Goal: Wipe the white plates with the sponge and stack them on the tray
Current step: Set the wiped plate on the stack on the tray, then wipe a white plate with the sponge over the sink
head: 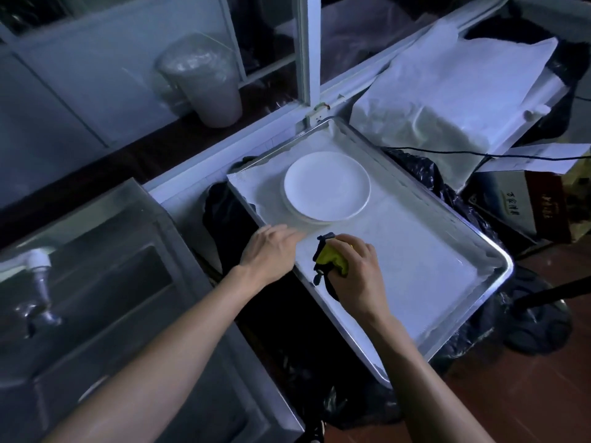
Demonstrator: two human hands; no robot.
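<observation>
White plates (327, 187) stacked on tray (454, 251), center frame. Right hand (358, 273) grips yellow-black sponge (331, 259) over tray's near-left part. Left hand (270, 254) open, fingers flat, blurred, at tray's left edge below plates.

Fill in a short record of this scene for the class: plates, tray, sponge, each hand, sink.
plates: white stack, on the tray's far half
tray: metal, white-lined
sponge: yellow and black, above the tray's near edge
right hand: grips the sponge
left hand: fingers straight, holds nothing, at the tray's left rim
sink: steel, left, with tap
</observation>
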